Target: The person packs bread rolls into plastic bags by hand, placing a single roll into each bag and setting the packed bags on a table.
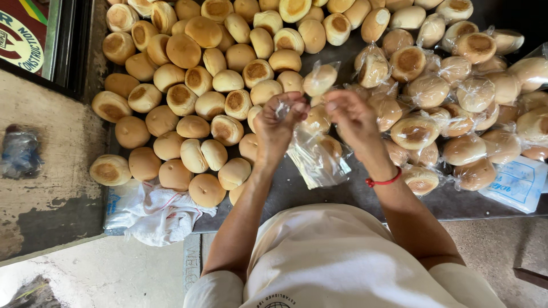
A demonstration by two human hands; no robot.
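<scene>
The left hand (278, 122) had its fingers (285, 108) curled in and pinched together on the top edge of a clear plastic bag (315, 159), with the thumb and forefinger meeting on a crinkled bit of film. The right hand (355, 118) sat just beside it, a little to the right, its fingers (337, 101) bent and drawn close on the same upper edge of the bag, so both hands gripped the film near its mouth; a red string bracelet (383, 182) circled the right wrist. The bag hung down from the two hands toward the near side, thin, see-through and wrinkled, its lower end lying on the dark counter (319, 197) at the middle of the scene. Whether it held a bun could not be told, since a bun showed through the film but might have lain behind it. To the left and far side lay a big heap of bare buns (194, 85), round, golden brown, many with a darker flat patch. To the right lay bagged buns (451, 108), each wrapped in its own clear film, touching one another. A white cloth (162, 214) was bunched at the near left corner of the counter, and a flat pack of blue-printed bags (516, 182) rested at the near right. A crumpled plastic scrap (20, 151) lay on the worn ledge (51, 188) at the far left, well apart.
</scene>
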